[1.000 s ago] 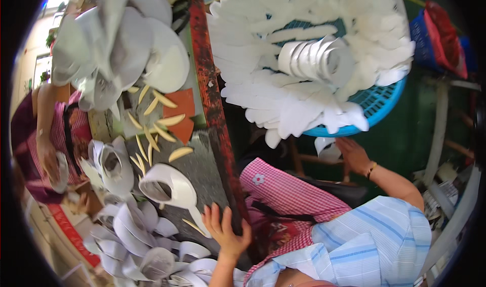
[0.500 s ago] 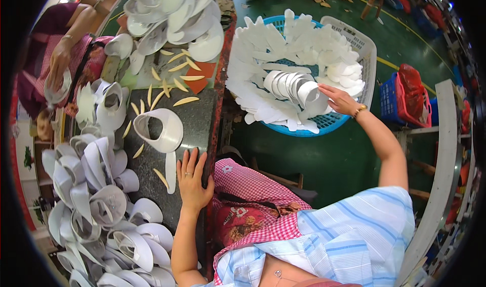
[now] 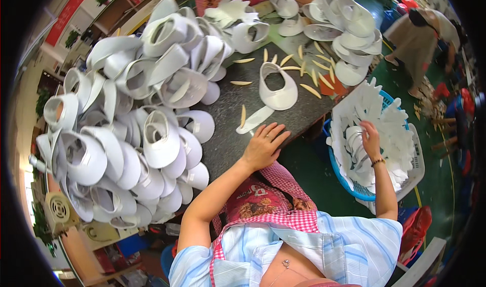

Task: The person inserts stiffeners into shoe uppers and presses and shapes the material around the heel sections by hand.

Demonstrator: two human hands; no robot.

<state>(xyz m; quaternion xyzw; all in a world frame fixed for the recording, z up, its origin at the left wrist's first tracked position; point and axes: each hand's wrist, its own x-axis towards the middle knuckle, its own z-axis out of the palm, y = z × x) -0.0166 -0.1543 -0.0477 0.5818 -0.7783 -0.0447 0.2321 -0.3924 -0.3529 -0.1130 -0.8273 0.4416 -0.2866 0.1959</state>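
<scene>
My left hand (image 3: pixel 266 144) lies with spread fingers on the near edge of the dark stone tabletop (image 3: pixel 223 120). Just beyond its fingertips is a flat white strip (image 3: pixel 259 117) with rounded ends. That strip reaches toward a white sun visor (image 3: pixel 280 92) lying with its band opening away from me. My right hand (image 3: pixel 371 137) is in the blue basket (image 3: pixel 340 169), its bent fingers closing at a row of curled white strips (image 3: pixel 353 140). Part of the grip is hidden. White flat pieces (image 3: pixel 387 155) line the basket.
A large heap of white visors (image 3: pixel 126 155) covers the table's left side. Another visor stack (image 3: pixel 349 28) stands at the far right. Thin cream crescent pieces (image 3: pixel 310 90) lie scattered around an orange patch (image 3: pixel 331 84). Another person (image 3: pixel 430 39) bends over at the far right.
The view has swung left, showing more of the visor heap. My right hand's fingers, stretched out before, are now bent at the curled strips. My left hand stays on the table edge.
</scene>
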